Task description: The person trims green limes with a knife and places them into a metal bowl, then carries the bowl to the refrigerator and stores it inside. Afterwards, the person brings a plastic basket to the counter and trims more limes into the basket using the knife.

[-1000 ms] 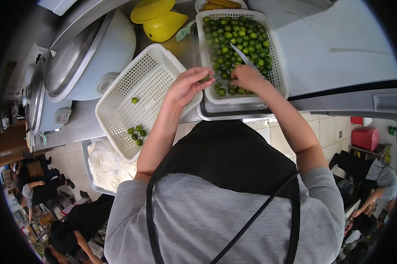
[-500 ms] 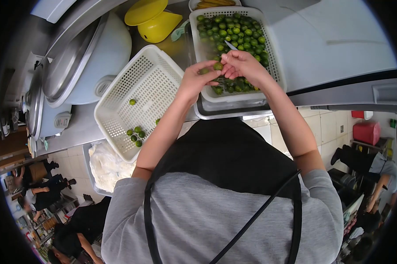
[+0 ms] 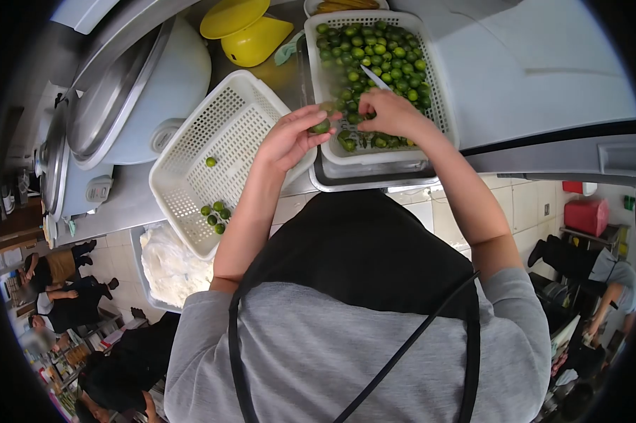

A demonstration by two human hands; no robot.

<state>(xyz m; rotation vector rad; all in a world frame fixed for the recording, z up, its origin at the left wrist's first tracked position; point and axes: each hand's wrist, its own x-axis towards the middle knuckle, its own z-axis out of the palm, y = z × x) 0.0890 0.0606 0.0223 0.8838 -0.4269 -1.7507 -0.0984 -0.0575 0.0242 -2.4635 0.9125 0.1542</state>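
My left hand [image 3: 290,137] is raised between two white baskets, its fingers closed on a small green lime [image 3: 321,127]. Another roundish green thing, blurred, shows at its fingertips. My right hand [image 3: 392,114] is over the right-hand basket [image 3: 441,106], its curled fingers low among the limes [image 3: 395,63]. Whatever those fingers pinch is hidden. A knife [image 3: 374,76] lies across the limes, its blade pointing up and left and its other end hidden behind my right hand. In the left-hand basket [image 3: 237,120], several limes [image 3: 216,215] sit near the bottom corner.
A yellow scale [image 3: 251,39] stands behind the baskets, with a green cloth [image 3: 288,51] beside it. Large lidded pots [image 3: 180,84] fill the left side. Below the left-hand basket is a bin with a white bag [image 3: 170,264]. Other people [image 3: 138,359] are farther off on both sides.
My hands have moved apart. The left has drawn back leftward with the lime, while the right has lowered toward the limes in the basket. The knife has stayed in place.
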